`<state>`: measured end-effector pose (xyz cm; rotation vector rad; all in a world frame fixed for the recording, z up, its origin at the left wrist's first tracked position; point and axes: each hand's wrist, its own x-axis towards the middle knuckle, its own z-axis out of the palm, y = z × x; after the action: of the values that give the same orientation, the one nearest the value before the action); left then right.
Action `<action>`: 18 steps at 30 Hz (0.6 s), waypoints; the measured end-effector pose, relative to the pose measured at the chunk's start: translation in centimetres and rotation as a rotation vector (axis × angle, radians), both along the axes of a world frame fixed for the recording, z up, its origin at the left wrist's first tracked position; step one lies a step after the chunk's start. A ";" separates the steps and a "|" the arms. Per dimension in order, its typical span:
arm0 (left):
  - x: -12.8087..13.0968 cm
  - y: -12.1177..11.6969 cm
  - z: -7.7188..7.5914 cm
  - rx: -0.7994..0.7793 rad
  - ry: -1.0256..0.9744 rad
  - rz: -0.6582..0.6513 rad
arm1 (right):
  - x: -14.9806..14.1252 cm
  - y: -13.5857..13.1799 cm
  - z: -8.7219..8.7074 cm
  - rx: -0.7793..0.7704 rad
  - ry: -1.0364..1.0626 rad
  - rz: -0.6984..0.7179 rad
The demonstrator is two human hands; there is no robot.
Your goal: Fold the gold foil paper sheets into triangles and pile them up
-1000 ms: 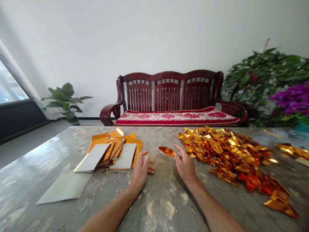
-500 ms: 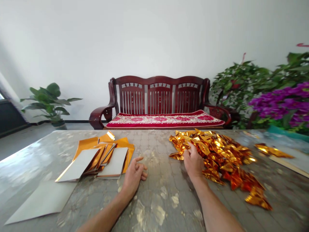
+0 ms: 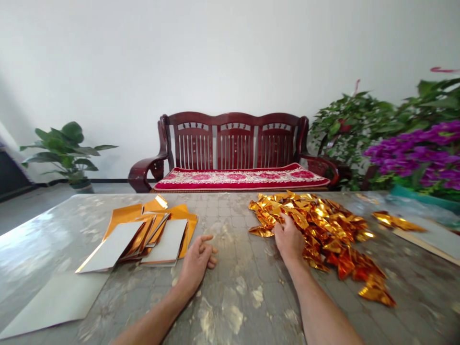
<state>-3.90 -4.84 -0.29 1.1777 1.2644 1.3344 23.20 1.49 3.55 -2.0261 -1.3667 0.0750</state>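
Observation:
My left hand (image 3: 197, 261) rests on the table beside the paper stack, its fingers loosely bent and apart with nothing in them. Sheets of gold foil paper (image 3: 124, 213) with pale backs (image 3: 111, 247) lie in a loose, fanned stack to its left. At the left edge of a heap of folded gold foil pieces (image 3: 323, 218) is my right hand (image 3: 289, 239). Its index finger stretches forward against the foil; the other fingertips are partly hidden, and I see no piece held in them.
A single pale sheet (image 3: 59, 302) lies at the near left of the patterned table (image 3: 230, 287). To the right are a lone folded foil piece (image 3: 397, 221), a pale board (image 3: 434, 242) and clear plastic. Beyond stand a wooden bench (image 3: 235, 139) and potted plants (image 3: 72, 148).
The view has turned slightly right, so the table and its things sit a little further left. My hands keep nearly the same pose, the right one still at the heap.

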 end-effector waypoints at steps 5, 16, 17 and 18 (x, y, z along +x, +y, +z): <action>0.1 -0.1 0.2 -0.010 -0.028 0.013 | 0.2 -0.1 0.1 0.016 -0.012 -0.019; -0.9 -0.6 2.5 0.218 0.056 0.204 | -3.2 -1.1 -1.0 0.345 -0.020 0.387; -1.5 -0.4 3.1 0.238 0.067 0.242 | -3.8 -1.3 -1.3 0.328 -0.050 0.499; -2.2 -0.3 3.8 0.261 0.074 0.279 | -4.4 -1.5 -1.6 0.301 -0.081 0.593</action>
<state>-6.07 -5.19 3.54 1.2717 1.3753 1.7156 18.81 0.00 1.99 -1.3451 -1.8663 0.0456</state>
